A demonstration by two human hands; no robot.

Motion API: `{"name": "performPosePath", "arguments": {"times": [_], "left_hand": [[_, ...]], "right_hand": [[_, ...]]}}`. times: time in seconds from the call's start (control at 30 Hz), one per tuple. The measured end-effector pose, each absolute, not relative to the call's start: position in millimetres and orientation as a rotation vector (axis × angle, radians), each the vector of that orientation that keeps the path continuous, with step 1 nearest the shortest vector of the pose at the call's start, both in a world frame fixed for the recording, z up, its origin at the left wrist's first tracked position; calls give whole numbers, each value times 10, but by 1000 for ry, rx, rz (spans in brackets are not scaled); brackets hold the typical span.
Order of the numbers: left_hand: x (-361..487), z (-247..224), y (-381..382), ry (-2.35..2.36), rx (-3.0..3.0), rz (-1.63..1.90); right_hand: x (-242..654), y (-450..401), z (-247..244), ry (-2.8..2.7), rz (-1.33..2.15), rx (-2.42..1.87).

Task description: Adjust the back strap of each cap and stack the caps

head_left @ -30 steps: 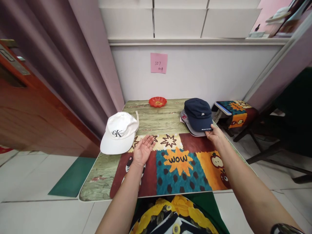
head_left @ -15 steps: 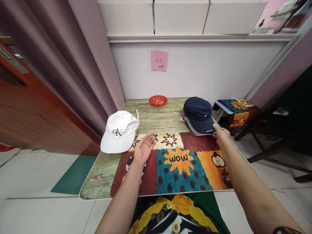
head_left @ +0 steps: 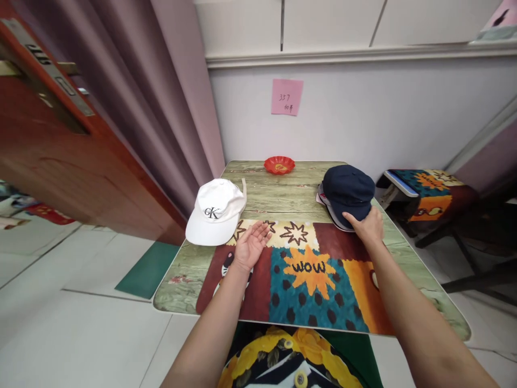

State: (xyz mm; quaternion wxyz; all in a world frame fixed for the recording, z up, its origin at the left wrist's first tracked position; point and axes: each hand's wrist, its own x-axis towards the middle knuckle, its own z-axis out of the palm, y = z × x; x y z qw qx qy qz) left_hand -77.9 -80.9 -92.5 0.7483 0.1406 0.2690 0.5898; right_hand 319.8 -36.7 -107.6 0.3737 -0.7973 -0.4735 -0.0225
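A dark navy cap [head_left: 348, 186] lies on the right side of the table, on top of at least one lighter cap [head_left: 328, 207] whose edge shows below it. My right hand [head_left: 369, 225] grips the navy cap's brim, thumb on top, the other fingers at its right side. On the left side of the table rests a white cap [head_left: 220, 202] with black letters, its brim toward me. Just right of it my left hand [head_left: 252, 245] is palm up over the patterned mat [head_left: 309, 267], fingers spread and holding nothing.
A red scalloped dish [head_left: 279, 165] sits at the back of the wood-patterned table [head_left: 274, 191]. A pink note [head_left: 286, 97] is stuck on the wall behind. To the right stands a small stool with a patterned cover [head_left: 430, 186]; a curtain and wooden door are at the left.
My right hand has moved from the tip of the navy cap's brim to a fuller grip with the thumb on top. The view has shifted left.
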Motion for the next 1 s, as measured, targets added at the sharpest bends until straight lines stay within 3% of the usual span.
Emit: {"name": "performPosePath", "arguments": {"times": [0.13,0.37,0.53,0.7,0.87,1.0], "left_hand": [[-779,-945,-829,575,316,1297],[-749,-958,-856,584,354,1307],[-699,-875,-968,732,441,1303],[-886,-787,-1261,1025,419,1352],[-1327,-700,-1426,1240,172,1682],[-1514,-502,-1438,1329,34,1656]], "right_hand": [[3169,-423,-1093,-1161,-24,-2047],[2498,-615,-950,-1414,-439,-1776],[1718,-532,-1126,-1728,-70,-1389],[1501,-431,-1302,-1570,345,-1440],[1600,-451,-1297,-1537,468,-1399],[1601,-466,-1262,-1508,504,-1391]]}}
